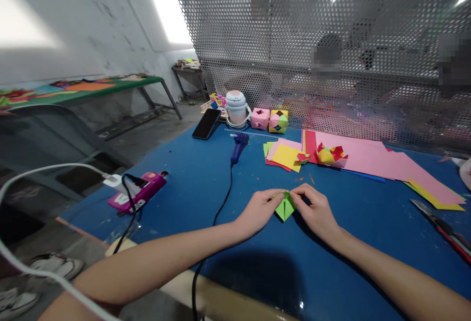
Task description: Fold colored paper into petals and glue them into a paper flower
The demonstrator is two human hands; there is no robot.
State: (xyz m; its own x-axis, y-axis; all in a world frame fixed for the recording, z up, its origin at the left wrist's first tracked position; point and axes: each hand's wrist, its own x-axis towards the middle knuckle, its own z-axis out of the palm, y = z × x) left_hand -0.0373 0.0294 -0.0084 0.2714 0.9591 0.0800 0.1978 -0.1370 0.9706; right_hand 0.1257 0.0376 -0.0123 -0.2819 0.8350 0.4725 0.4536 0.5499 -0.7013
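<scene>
Between my two hands is a small folded piece of green paper (285, 208), its lower corner pointing toward me. My left hand (260, 211) pinches its left edge, with thumb and fingers closed on it. On the opposite edge, my right hand (315, 209) grips it the same way. Just beyond my hands lies a pile of square papers, with a yellow sheet (286, 157) on top. A small red and green folded piece (302, 159) rests at its right side, and a red and yellow folded paper flower (330, 154) sits farther right.
A blue glue gun (240, 145) lies left of the paper, its cord running toward me. A purple power strip (147, 191), phone (206, 123) and white flask (236, 110) stand leftward. Paper boxes (260, 119) line the back. A utility knife (429, 215) lies at right.
</scene>
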